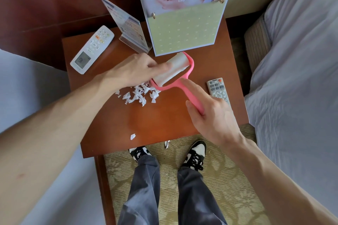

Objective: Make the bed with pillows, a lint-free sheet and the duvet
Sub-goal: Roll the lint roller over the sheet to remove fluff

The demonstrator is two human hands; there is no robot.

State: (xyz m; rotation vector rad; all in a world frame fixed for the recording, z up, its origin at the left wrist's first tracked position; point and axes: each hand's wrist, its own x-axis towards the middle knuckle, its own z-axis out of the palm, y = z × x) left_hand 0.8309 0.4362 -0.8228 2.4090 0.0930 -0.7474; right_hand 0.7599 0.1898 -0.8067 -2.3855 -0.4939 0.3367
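Note:
A pink lint roller (pixel 180 71) with a white sticky drum is held over the wooden nightstand (pixel 113 120). My right hand (pixel 210 113) grips its pink handle. My left hand (pixel 135 70) reaches over the drum from the left and its fingertips touch the white sheet on it. A heap of torn white paper scraps (pixel 138 94) lies on the nightstand just under the roller, and one stray scrap (pixel 132 136) sits near the front edge. The bed with its white sheet (pixel 296 71) runs along the right side.
A white air-conditioner remote (pixel 92 49) lies at the back left. A grey TV remote (pixel 217 88) lies on the right, partly under my right hand. An acrylic card stand (pixel 126 25) and a desk calendar (pixel 184 23) stand at the back. My feet are on patterned carpet (pixel 228 179).

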